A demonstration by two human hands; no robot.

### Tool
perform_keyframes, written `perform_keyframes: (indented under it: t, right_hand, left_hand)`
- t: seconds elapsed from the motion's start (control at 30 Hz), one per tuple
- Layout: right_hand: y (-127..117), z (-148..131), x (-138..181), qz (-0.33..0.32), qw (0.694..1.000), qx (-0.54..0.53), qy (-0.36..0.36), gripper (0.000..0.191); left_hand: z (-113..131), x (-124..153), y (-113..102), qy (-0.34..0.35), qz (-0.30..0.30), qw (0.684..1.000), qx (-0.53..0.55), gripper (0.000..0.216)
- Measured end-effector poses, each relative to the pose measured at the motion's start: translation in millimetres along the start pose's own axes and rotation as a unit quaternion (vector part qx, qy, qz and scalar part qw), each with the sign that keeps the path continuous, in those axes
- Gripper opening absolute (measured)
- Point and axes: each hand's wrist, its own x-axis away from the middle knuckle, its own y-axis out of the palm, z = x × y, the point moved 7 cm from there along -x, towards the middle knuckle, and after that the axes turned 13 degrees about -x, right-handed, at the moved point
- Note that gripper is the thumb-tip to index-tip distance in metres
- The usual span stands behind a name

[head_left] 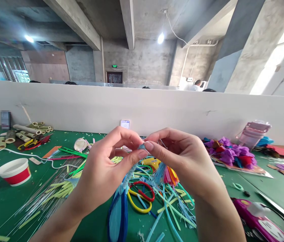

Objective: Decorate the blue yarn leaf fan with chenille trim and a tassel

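Note:
My left hand [106,168] and my right hand [182,158] meet in front of me, thumbs and forefingers pinched together. Between the fingertips is the top of a fuzzy light-blue craft piece [124,188]; a long flat light-blue part with dark-blue edges hangs from it beneath my left hand. Fine strands show near my right fingers, though my fingers hide most of what they pinch. Below lie red-and-yellow-handled scissors [142,198], a yellow tool [152,163] and a light-blue tassel [160,173] beside pink and orange strips.
Thin wires [41,191] and pale green strips spread at left, near a red-and-white paper cup [15,171] and bamboo pieces [34,131]. Purple fabric petals [229,151], a pink bottle [254,134] and a magenta glue gun [260,218] lie right. A white partition [81,107] bounds the green table.

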Motion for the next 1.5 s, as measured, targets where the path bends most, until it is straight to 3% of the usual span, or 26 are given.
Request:
perform_keyframes:
  t: [0.33, 0.57, 0.8, 0.97, 1.07, 1.2, 1.5]
  right_hand:
    - [-7, 2, 6, 0.008, 0.998, -0.054, 0.003, 0.027]
    - [2, 2, 1, -0.043, 0.998, -0.051, -0.001, 0.017]
    - [-4, 6, 2, -0.021, 0.998, -0.059, 0.022, 0.018]
    - [-6, 5, 2, -0.007, 0.998, -0.057, 0.012, 0.021]
    - [-8, 0, 4, 0.018, 0.999, -0.034, -0.017, 0.023]
    - [-7, -5, 6, 0.041, 0.998, -0.023, -0.037, 0.025]
    - [-3, -3, 2, 0.043, 0.999, -0.006, -0.031, 0.023]
  left_hand:
    - [-5, -2, 2, -0.047, -0.036, 0.998, 0.031, 0.014]
    - [-6, 1, 8, -0.082, -0.102, 0.981, 0.142, 0.009]
    - [-10, 4, 7, -0.093, -0.123, 0.968, 0.198, 0.006]
    - [-5, 7, 15, -0.119, -0.107, 0.965, 0.209, 0.009]
    - [-7, 7, 22, -0.134, -0.077, 0.960, 0.233, 0.027]
    - [-10, 7, 32, -0.141, -0.096, 0.968, 0.184, 0.028]
    - [-11, 2, 32, -0.120, -0.100, 0.985, 0.077, 0.019]
